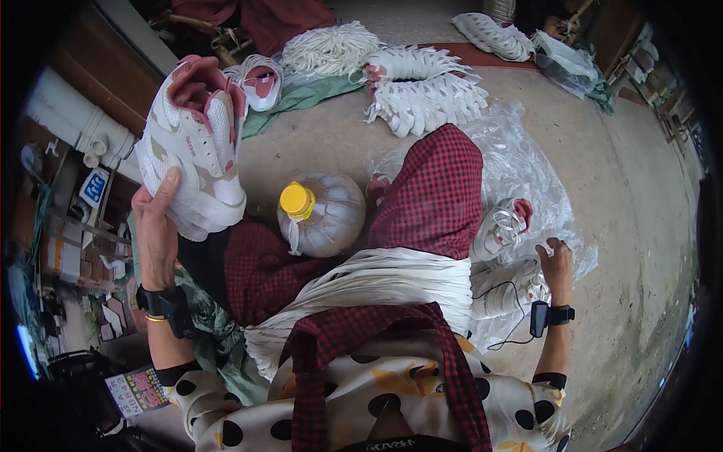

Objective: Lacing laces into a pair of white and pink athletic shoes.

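My left hand (157, 226) holds up a white sneaker (192, 147) with a pink lining, thumb pressed on its side. Its eyelets show no lace. Low at the right, my right hand (558, 265) has its fingers curled in, beside a clear plastic sheet (538, 169); whatever is between them is hidden. Close to that hand, on the sheet, lie a laced white sneaker (501, 230) with pink lining and another white shoe (508, 292), partly covered. A thick bundle of flat white shoelaces (376, 280) drapes across my lap over a red-and-black checked apron (429, 192).
A clear plastic jug (331, 215) with a yellow cap stands by my legs. Farther off are another sneaker (262, 84), a heap of white laces (331, 47) and white looped bundles (429, 98) near green cloth (301, 105). Cluttered shelving (75, 248) lines the left.
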